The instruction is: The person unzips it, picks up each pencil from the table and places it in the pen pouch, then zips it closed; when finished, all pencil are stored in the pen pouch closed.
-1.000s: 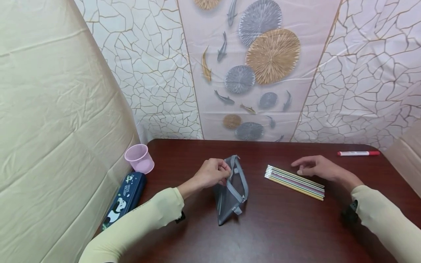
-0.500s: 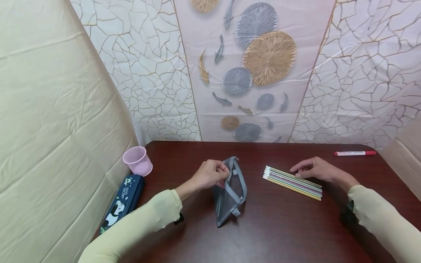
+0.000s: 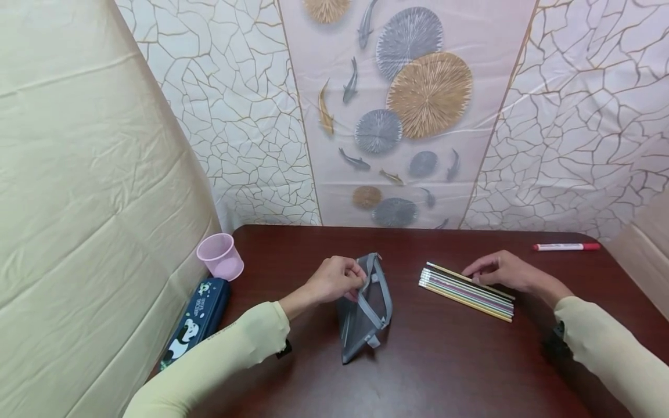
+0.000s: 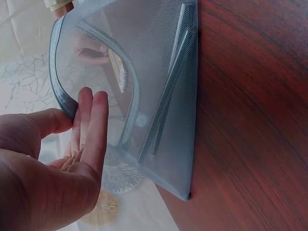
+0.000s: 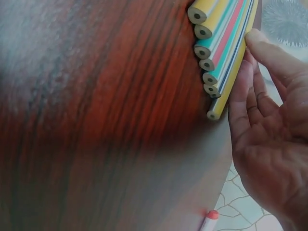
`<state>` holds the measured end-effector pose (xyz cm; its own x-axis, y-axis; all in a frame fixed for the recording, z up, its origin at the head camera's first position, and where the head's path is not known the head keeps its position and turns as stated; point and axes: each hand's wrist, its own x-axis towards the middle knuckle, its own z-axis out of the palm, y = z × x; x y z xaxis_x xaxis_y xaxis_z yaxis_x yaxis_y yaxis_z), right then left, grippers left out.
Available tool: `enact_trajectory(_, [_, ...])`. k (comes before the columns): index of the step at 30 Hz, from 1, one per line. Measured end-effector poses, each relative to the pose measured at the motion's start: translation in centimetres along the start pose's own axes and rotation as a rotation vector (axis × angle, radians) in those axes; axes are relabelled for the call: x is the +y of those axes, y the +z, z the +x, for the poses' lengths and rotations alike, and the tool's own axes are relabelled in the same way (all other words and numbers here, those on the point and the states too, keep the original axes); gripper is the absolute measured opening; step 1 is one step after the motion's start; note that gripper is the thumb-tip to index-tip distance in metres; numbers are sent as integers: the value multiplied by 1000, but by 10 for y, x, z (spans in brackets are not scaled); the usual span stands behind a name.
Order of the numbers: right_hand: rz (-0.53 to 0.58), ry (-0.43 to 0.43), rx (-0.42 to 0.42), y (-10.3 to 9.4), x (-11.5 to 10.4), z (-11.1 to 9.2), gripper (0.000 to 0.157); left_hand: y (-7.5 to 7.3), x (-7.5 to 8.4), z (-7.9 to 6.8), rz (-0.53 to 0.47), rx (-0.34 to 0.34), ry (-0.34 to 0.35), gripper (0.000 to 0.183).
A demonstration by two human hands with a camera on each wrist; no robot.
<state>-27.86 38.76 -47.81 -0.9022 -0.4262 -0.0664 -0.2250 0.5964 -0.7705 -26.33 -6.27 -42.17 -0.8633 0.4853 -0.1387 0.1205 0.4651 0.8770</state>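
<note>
A grey mesh zip pouch (image 3: 355, 328) stands on the table with its zipped mouth spread. My left hand (image 3: 337, 278) pinches the rim between thumb and fingers. Through the mesh in the left wrist view, a few long thin sticks (image 4: 168, 86) show inside the pouch. To the right lies a row of striped pencils (image 3: 465, 294), side by side with unsharpened ends (image 5: 207, 64). My right hand (image 3: 507, 271) pinches the yellow pencil (image 5: 226, 98) on the row's far side, thumb on top and fingers beside it. That pencil sits slightly apart from the others.
A pink cup (image 3: 222, 258) and a dark blue panda pencil case (image 3: 190, 325) are at the table's left edge. A red-and-white marker (image 3: 566, 247) lies at the back right. Patterned cloth (image 3: 261, 145) hangs behind the table (image 3: 444, 371).
My right fingers have come down onto the far pencil and parted it slightly from the row. The left hand keeps its hold on the pouch rim.
</note>
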Motion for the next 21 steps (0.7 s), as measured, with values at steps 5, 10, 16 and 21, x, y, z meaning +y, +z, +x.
enact_trajectory(5, [-86,-4,32,0,-2,2,21,1,-1,3,1,-9,2,8])
enact_trajectory(10, [-241,15,45,0,-10,3,19,1,1,4,-1,-7,-6,8])
enact_trajectory(16, [-400,10,51,3,-19,5,20,2,2,4,-9,-7,-11,8])
enact_trajectory(21, [-422,14,70,4,-20,6,20,2,2,4,-21,-12,-6,9])
